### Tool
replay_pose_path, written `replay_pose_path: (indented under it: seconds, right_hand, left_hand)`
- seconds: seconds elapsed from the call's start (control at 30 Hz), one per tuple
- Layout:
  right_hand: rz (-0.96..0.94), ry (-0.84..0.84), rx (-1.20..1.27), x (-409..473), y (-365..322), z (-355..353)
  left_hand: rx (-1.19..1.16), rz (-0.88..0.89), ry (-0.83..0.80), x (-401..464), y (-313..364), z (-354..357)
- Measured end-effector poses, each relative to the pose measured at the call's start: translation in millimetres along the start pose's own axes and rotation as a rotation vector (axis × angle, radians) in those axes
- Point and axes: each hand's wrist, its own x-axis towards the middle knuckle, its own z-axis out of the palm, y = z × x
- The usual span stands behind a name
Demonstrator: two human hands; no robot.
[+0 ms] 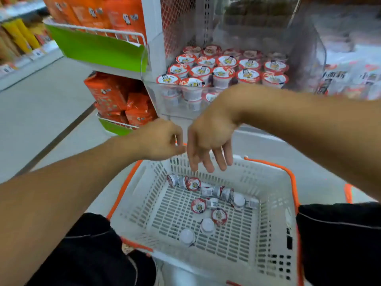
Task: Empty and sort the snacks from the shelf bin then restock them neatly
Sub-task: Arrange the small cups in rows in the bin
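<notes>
Above the white basket (pixel 274 205) with orange handles, both hands hover close together: the right hand (pixel 210 141) hangs with fingers loose and spread, holding nothing, while the left hand (pixel 162 139) is curled, and whether it pinches anything I cannot tell. Some snack cups (pixel 199 205) lie scattered on the basket floor. More cups (pixel 223 73) stand in the clear shelf bin (pixel 152 58), the front ones hidden by the right wrist and blurred behind the bin's wall.

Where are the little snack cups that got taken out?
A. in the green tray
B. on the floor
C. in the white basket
C: several loose snack cups lie tumbled on the slotted bottom of the white basket with orange handles.
</notes>
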Motion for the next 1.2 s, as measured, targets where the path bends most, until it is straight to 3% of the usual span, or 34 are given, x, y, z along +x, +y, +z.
replay_pose_path:
  seconds: [0.07, 0.13, 0.27, 0.43, 0.63, 0.83, 0.9, 1.07, 1.13, 1.2]
  right_hand:
    - [0.126, -0.099, -0.063, 63.9, 16.2, 56.2]
    - [0.249, -0.017, -0.164, 113.6, 46.2, 104.1]
    - [0.382, 0.345, -0.095, 167.0, 120.2, 184.2]
    - [0.519, 0.421, 0.098, 185.3, 173.1, 221.7]
    - [0.400, 0.428, 0.213, 227.9, 185.0, 231.4]
    - [0.341, 0.550, 0.368, 253.9, 175.1, 248.1]
    - [0.352, 0.536, 0.284, 256.3, 173.1, 256.0]
    - [0.354, 0.574, 0.341, 250.8, 170.4, 257.7]
    - [0.344, 0.562, 0.363, 246.0, 170.7, 257.3]
    - [0.327, 0.579, 0.436, 239.8, 168.9, 258.3]
  left_hand:
    - [0.190, -0.113, -0.500, -2.7, 8.9, 56.9]
    - [0.196, -0.258, -0.692, -4.2, 8.5, 116.7]
    - [-0.133, -0.425, -0.673, -17.9, 5.4, 218.5]
    - [-0.402, -0.634, -0.672, -19.8, 6.1, 288.9]
    - [-0.263, -0.648, -0.738, -9.4, 6.4, 333.5]
    - [-0.167, -0.579, -0.609, -6.2, 11.4, 346.6]
    - [-0.330, -0.644, -0.630, -3.6, 4.9, 341.2]
    - [-1.145, -0.989, -0.540, -4.7, -10.8, 308.9]
    - [-1.278, -1.060, -0.440, -5.1, -11.1, 299.2]
    - [-1.254, -1.050, -0.394, -3.7, -6.8, 295.0]
